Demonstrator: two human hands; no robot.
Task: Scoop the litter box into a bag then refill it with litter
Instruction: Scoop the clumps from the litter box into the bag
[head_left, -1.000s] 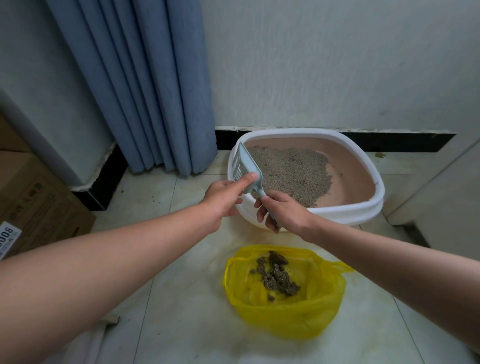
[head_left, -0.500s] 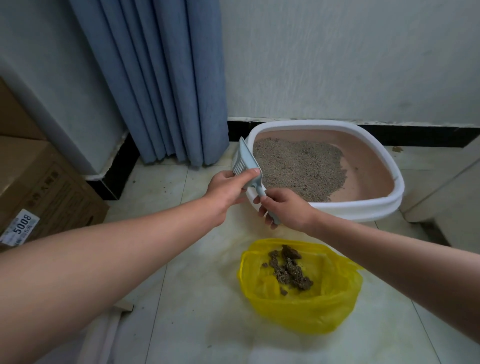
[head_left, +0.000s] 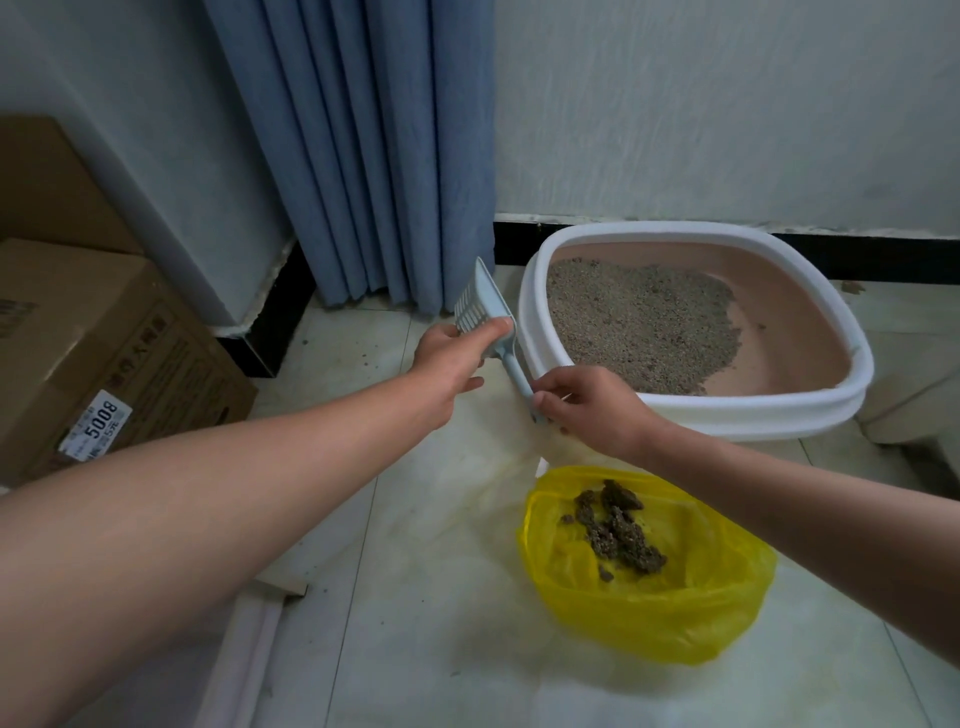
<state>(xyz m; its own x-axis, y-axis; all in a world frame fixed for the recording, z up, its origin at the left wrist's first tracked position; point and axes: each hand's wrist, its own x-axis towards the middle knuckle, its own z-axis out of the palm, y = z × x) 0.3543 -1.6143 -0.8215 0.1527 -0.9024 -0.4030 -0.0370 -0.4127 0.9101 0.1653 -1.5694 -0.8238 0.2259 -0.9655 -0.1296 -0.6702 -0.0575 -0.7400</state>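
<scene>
Shifting the empty scoop (head_left: 480, 306) left off the litter box (head_left: 675, 415), the right grip (head_left: 587, 402) pinches its handle and the left grip (head_left: 452, 353) clasps its head, so scooping looks finished, with refilling next.

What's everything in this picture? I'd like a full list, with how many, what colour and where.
litter box: one, white rim, pink inside, on the floor by the wall
litter: one heap, grey-tan, in the litter box's left part
scoop: one, pale blue, slotted, just outside the litter box's left rim
bag: one, yellow, open on the floor before the litter box
clumps: one pile, dark brown, inside the bag
curtain: one, blue, hanging left of the litter box
cardboard boxes: two, brown, far left
label: one, white, on the nearer cardboard box
left hand: holds the scoop's head
right hand: pinches the scoop's handle
</scene>
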